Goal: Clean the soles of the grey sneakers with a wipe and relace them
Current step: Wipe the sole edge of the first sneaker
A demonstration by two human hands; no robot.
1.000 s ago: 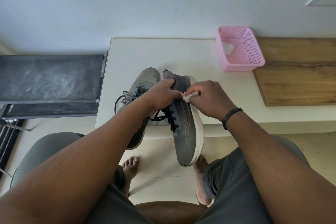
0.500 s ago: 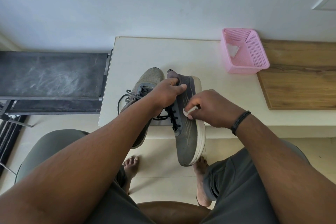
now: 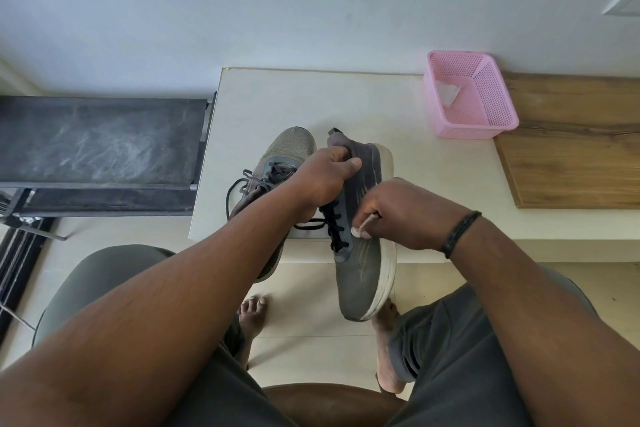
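Note:
My left hand (image 3: 323, 177) grips the heel collar of a grey sneaker (image 3: 360, 274) with black laces and a white sole, holding it in the air on its side, toe pointing toward me. My right hand (image 3: 401, 215) pinches a small white wipe (image 3: 358, 230) and presses it against the shoe's side, just beside the laces. The second grey sneaker (image 3: 287, 149) lies on the white table (image 3: 346, 97), toe away from me, partly hidden behind my left forearm, its heel overhanging the table's near edge.
A pink mesh basket (image 3: 498, 118) holding a white wipe stands at the table's back right. A wooden board (image 3: 571, 149) lies to the right. A dark bench (image 3: 97, 139) stands to the left. My knees and bare feet are below the table edge.
My right hand has slid the wipe along the shoe's side from near the heel toward the laces and toe. My left hand keeps its grip on the heel.

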